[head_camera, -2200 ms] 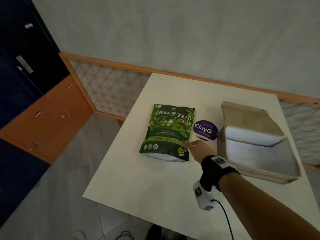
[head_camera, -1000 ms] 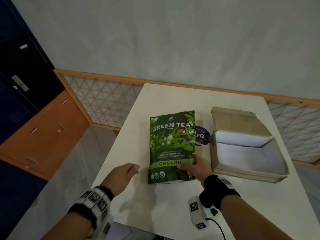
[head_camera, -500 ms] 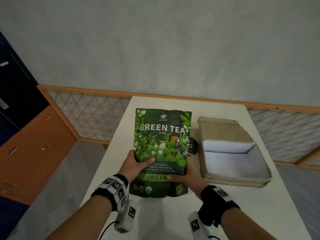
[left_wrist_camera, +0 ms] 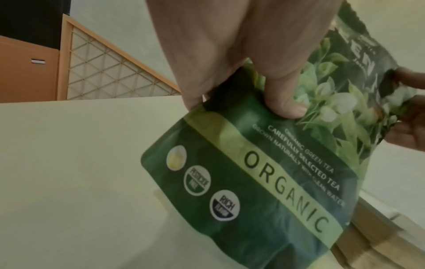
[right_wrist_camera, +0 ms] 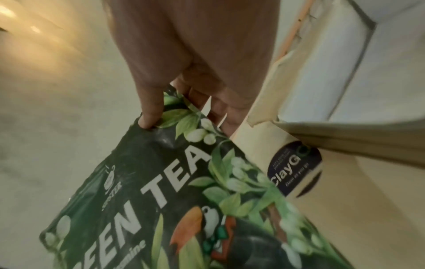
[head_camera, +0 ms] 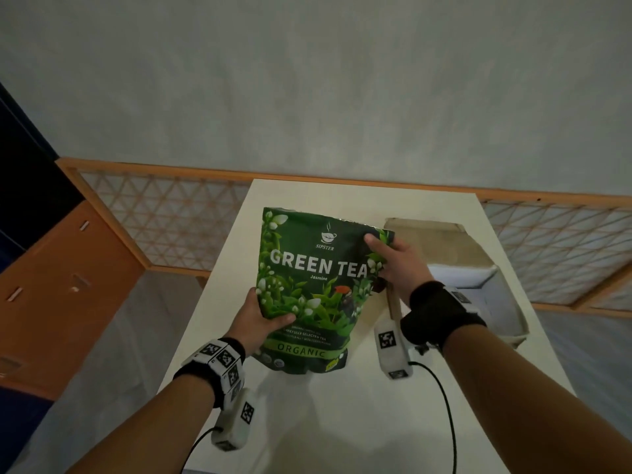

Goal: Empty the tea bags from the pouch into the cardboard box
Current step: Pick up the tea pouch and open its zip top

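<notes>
A green tea pouch [head_camera: 309, 289] is being held upright above the near half of the pale table [head_camera: 342, 415], its printed front turned toward the wearer and its bottom edge lifted clear of the surface. The pouch's lower left side is being gripped by the left hand [head_camera: 258, 319], with the thumb pressed across the front just above the "ORGANIC" band and the fingers hidden behind. Its upper right corner is being pinched by the right hand [head_camera: 398, 265], the thumb being laid on the front beside the word "TEA" and the fingers curled behind. Whether the top of the pouch is sealed cannot be told. Both wrists are being worn with black bands carrying square markers, and white camera units with black cables are hanging beneath them.

Just right of the pouch, the open cardboard box [head_camera: 478, 268] is lying on the table, its white inside showing and its brown flap folded back at the far side. A dark round "ClayG" sticker [right_wrist_camera: 296, 169] is being seen on the tabletop touching the box's near-left corner, beside the pouch.

Beyond the table, a wooden lattice railing [head_camera: 164, 217] is running along a grey wall, with an orange cabinet [head_camera: 58, 278] at the left.
</notes>
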A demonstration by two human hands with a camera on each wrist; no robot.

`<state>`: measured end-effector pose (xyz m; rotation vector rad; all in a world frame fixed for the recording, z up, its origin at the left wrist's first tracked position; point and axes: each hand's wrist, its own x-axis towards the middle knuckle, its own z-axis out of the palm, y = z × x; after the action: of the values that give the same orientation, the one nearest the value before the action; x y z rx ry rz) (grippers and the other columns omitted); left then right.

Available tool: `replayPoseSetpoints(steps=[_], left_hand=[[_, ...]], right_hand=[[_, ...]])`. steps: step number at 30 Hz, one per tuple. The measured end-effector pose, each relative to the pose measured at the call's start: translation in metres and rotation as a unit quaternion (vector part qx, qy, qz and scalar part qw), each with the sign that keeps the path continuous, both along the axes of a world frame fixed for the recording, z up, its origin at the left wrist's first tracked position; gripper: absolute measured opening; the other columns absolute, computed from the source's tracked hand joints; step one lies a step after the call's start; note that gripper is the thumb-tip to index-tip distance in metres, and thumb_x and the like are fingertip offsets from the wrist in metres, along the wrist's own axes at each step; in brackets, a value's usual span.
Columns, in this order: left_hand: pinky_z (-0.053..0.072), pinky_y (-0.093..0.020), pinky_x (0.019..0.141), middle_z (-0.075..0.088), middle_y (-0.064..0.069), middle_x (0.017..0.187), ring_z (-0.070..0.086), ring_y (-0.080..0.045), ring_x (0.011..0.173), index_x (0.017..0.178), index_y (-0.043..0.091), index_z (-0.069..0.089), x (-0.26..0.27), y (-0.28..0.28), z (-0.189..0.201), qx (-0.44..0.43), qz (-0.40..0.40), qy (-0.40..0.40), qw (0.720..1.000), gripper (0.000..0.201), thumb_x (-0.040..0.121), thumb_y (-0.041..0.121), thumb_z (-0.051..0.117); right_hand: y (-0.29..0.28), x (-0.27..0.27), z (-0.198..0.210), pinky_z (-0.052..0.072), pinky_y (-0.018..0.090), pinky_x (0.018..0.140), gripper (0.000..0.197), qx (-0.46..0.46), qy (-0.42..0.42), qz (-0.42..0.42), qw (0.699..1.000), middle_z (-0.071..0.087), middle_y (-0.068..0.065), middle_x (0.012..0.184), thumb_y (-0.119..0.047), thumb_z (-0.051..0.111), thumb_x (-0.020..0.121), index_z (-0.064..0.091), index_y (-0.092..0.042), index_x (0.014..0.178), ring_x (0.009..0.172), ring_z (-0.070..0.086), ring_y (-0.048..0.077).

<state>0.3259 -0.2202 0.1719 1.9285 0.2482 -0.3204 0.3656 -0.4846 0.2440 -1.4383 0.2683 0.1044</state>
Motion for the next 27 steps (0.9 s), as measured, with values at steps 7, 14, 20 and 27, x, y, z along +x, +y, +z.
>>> replayPoseSetpoints(steps=[7, 14, 20, 27], left_hand=[[0.044, -0.038, 0.102, 0.052, 0.0, 0.124, 0.051, -0.02, 0.118, 0.134, 0.011, 0.038, 0.015, 0.0, 0.019, 0.006, 0.009, -0.008, 1.0, 0.07, 0.08, 0.02, 0.083], [0.035, -0.046, 0.115, 0.036, -0.013, 0.141, 0.037, -0.031, 0.135, 0.147, 0.011, 0.032, 0.022, -0.024, 0.052, 0.116, 0.086, -0.098, 0.985, 0.097, 0.07, 0.025, 0.089], [0.03, -0.023, 0.103, 0.022, -0.012, 0.146, 0.03, -0.018, 0.127, 0.152, 0.01, 0.015, 0.0, -0.049, 0.077, 0.067, 0.179, -0.145, 0.971, 0.108, 0.073, 0.02, 0.088], [0.059, -0.046, 0.089, 0.056, -0.005, 0.111, 0.065, -0.027, 0.102, 0.1, 0.021, 0.047, -0.007, -0.065, 0.096, -0.028, 0.105, -0.114, 0.988, 0.033, 0.089, 0.04, 0.072]], right_hand=[[0.011, 0.002, 0.032, 0.056, 0.029, 0.073, 0.014, -0.132, -0.092, 0.038, 0.986, 0.071, 0.0, 0.081, -0.029, 0.07, 0.084, 0.068, -0.015, 0.087, 0.074, 0.068, 0.013], [0.025, -0.007, 0.045, 0.05, 0.034, 0.073, 0.019, -0.245, -0.163, 0.012, 0.956, 0.063, 0.001, 0.077, -0.031, 0.061, 0.091, 0.057, -0.015, 0.082, 0.077, 0.062, 0.021], [0.029, -0.028, 0.047, 0.054, 0.04, 0.067, 0.022, -0.263, -0.185, -0.027, 0.946, 0.066, 0.014, 0.078, -0.031, 0.064, 0.089, 0.058, -0.013, 0.077, 0.08, 0.065, 0.035], [0.034, -0.055, 0.046, 0.058, 0.043, 0.063, 0.018, -0.275, -0.165, -0.041, 0.946, 0.068, 0.01, 0.076, -0.032, 0.071, 0.083, 0.063, -0.018, 0.075, 0.075, 0.067, 0.031]])
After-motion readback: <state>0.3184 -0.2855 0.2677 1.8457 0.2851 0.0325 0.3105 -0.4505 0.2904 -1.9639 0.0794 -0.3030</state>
